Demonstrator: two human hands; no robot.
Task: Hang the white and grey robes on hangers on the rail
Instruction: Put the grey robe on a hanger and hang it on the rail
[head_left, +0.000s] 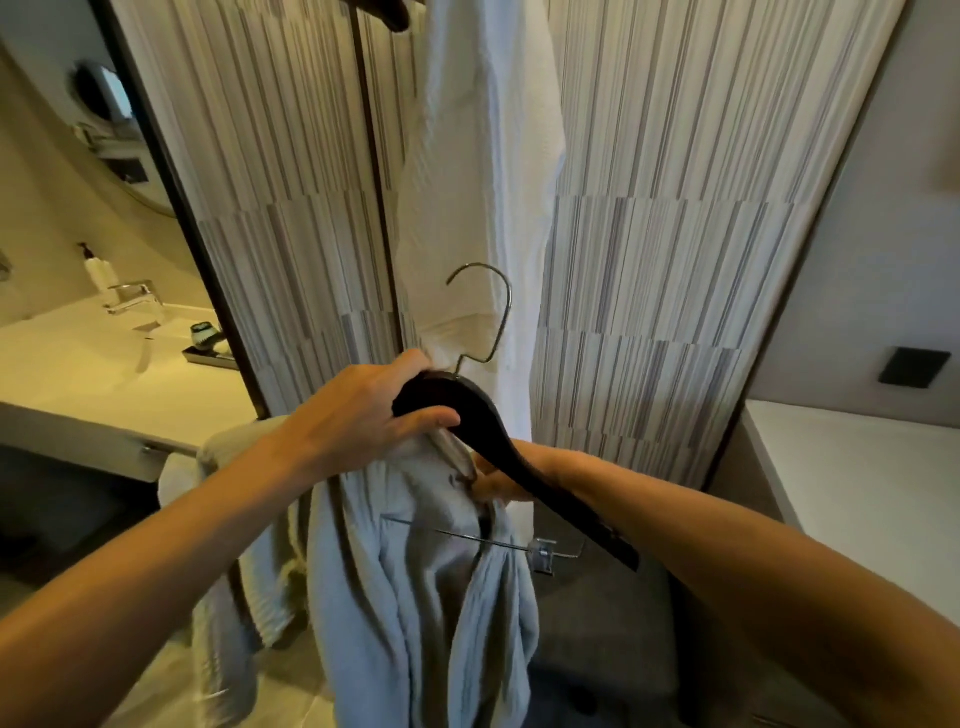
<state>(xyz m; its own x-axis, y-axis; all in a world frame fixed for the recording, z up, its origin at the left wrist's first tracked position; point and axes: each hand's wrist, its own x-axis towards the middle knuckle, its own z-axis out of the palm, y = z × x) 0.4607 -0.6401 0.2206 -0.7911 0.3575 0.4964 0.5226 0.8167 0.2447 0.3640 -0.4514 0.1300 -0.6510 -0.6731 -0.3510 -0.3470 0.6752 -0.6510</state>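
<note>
Gripping dark wooden hanger (498, 441) inside fluffy grey robe (415, 597).

The hanger (498, 447) sits below and in front of the hanging robe (483, 182). A second robe (415, 597) hangs under the hanger. The sink counter (104, 374) lies left of the hanger, a shelf (857, 483) to its right.

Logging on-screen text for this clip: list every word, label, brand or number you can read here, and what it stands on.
No readable text.
Pump bottle by the sink tap: no legible label; too small and blurred.
Black hanger, gripped by the left hand, over the grey robe: no marking.
White robe: no tag shows.
</note>
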